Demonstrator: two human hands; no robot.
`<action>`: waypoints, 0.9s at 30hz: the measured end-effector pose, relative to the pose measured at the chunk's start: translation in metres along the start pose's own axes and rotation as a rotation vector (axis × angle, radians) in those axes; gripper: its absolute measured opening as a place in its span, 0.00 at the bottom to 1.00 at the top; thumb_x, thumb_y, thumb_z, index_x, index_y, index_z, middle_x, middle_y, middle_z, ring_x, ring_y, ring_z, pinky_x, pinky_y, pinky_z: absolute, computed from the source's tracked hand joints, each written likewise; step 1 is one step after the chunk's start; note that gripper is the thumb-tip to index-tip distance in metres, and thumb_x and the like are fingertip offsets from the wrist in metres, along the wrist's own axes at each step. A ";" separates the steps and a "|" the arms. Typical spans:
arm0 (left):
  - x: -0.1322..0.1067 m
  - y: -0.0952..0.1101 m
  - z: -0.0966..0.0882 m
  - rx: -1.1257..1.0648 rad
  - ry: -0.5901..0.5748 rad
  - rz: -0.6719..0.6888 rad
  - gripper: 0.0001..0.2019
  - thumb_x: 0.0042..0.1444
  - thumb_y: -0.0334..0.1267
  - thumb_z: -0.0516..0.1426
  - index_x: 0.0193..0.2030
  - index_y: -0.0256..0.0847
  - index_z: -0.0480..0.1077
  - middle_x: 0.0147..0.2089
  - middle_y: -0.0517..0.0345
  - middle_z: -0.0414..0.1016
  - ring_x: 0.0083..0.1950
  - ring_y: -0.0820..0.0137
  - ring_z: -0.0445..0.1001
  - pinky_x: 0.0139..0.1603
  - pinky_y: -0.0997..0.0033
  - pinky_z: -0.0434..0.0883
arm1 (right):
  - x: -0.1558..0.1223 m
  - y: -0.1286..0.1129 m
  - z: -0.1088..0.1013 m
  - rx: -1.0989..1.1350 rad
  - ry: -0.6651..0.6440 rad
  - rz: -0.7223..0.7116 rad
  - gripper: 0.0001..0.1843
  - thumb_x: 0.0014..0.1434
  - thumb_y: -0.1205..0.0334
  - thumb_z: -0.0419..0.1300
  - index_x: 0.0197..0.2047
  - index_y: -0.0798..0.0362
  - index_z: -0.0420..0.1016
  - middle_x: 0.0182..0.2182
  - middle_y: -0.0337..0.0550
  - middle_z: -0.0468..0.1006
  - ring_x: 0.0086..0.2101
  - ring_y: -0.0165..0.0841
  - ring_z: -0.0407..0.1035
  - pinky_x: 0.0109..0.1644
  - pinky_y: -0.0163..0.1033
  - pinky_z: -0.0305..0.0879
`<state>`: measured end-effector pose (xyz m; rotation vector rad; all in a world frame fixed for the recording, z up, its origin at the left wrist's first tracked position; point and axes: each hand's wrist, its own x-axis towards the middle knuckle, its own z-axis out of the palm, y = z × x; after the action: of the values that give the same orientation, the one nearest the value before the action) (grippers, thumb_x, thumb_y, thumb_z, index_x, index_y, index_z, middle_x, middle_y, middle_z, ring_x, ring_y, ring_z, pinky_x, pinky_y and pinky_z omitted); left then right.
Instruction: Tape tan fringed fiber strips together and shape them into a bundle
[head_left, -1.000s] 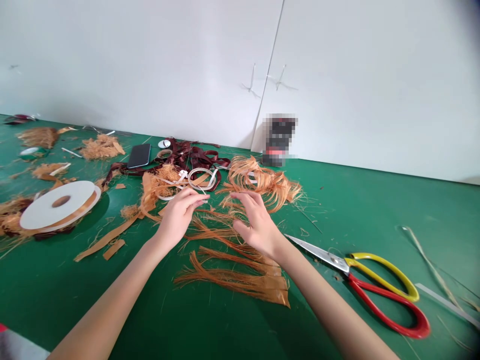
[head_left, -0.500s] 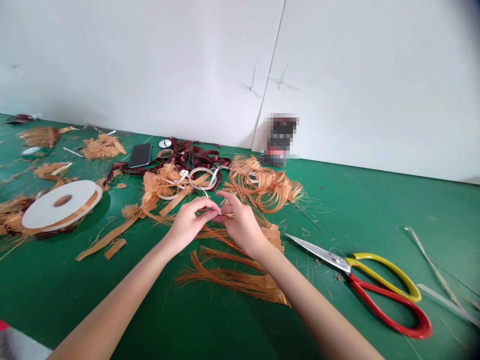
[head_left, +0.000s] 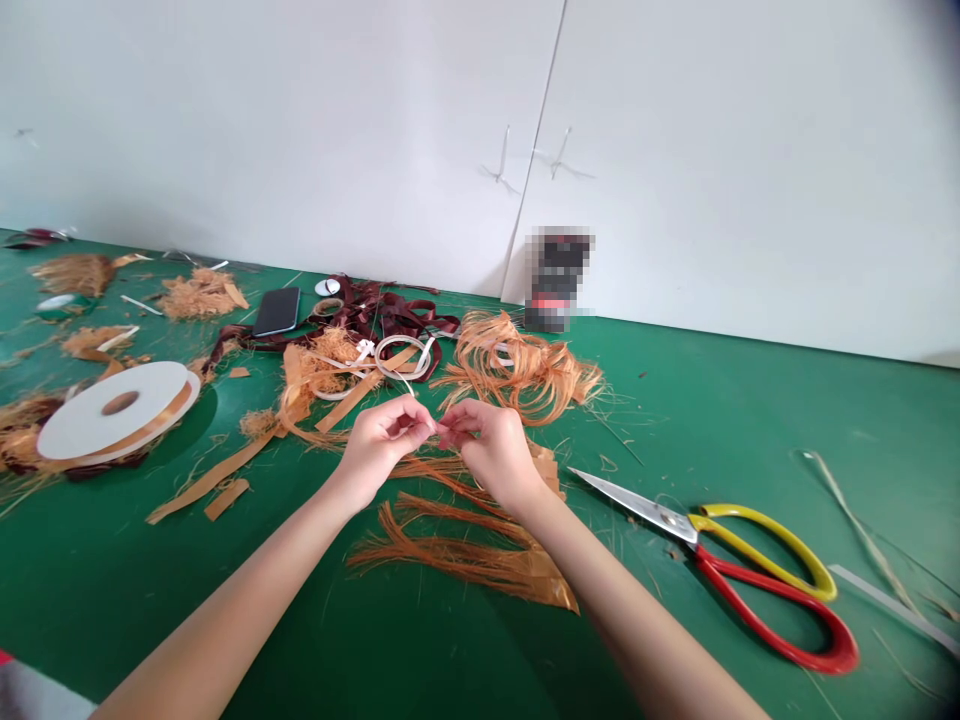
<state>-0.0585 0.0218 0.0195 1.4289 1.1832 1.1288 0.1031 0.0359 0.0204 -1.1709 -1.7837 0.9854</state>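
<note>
White tape meets hands, left pinching it, right's hold unclear; fringed strips beneath, scissors nearby.

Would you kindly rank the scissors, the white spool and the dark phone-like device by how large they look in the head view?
1. Scissors
2. White spool
3. Dark phone-like device

The device lies farther back, so its true size may compare differently.

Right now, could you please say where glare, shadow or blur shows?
In the head view, a faint sheen lies on the left white wall panel and a shadow right of the ribbon spool; in the head view, pixelation hides a dark object, and detail between the left hand and right hand is too fine to read.
</note>
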 end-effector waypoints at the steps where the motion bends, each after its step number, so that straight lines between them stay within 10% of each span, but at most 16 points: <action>1: 0.000 0.000 0.000 -0.012 -0.001 -0.001 0.07 0.52 0.39 0.60 0.27 0.40 0.68 0.29 0.59 0.71 0.33 0.69 0.72 0.40 0.68 0.68 | 0.000 0.000 0.000 0.001 -0.001 0.001 0.15 0.45 0.80 0.53 0.26 0.50 0.71 0.22 0.37 0.81 0.27 0.34 0.77 0.35 0.37 0.70; 13: 0.000 0.004 -0.006 -0.150 0.062 0.031 0.07 0.58 0.41 0.57 0.34 0.41 0.65 0.46 0.58 0.68 0.25 0.80 0.69 0.27 0.75 0.63 | -0.001 0.011 -0.012 -0.070 0.035 0.009 0.17 0.42 0.80 0.52 0.25 0.50 0.76 0.24 0.39 0.81 0.30 0.36 0.76 0.38 0.41 0.71; 21: -0.001 0.001 -0.001 -0.071 0.047 -0.007 0.09 0.59 0.45 0.57 0.37 0.42 0.68 0.27 0.65 0.69 0.18 0.80 0.64 0.19 0.78 0.54 | -0.003 -0.009 -0.027 -0.085 -0.101 -0.056 0.21 0.46 0.74 0.55 0.43 0.51 0.76 0.56 0.47 0.73 0.59 0.43 0.58 0.63 0.55 0.53; 27: -0.002 0.003 0.000 0.024 0.000 -0.011 0.10 0.59 0.47 0.58 0.37 0.43 0.69 0.19 0.68 0.62 0.17 0.78 0.63 0.19 0.77 0.57 | -0.002 -0.016 -0.021 0.001 0.068 -0.061 0.09 0.58 0.55 0.60 0.37 0.48 0.78 0.52 0.44 0.75 0.58 0.40 0.59 0.63 0.53 0.52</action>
<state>-0.0589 0.0194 0.0219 1.4390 1.2069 1.1108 0.1171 0.0337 0.0425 -1.1291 -1.7552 0.9005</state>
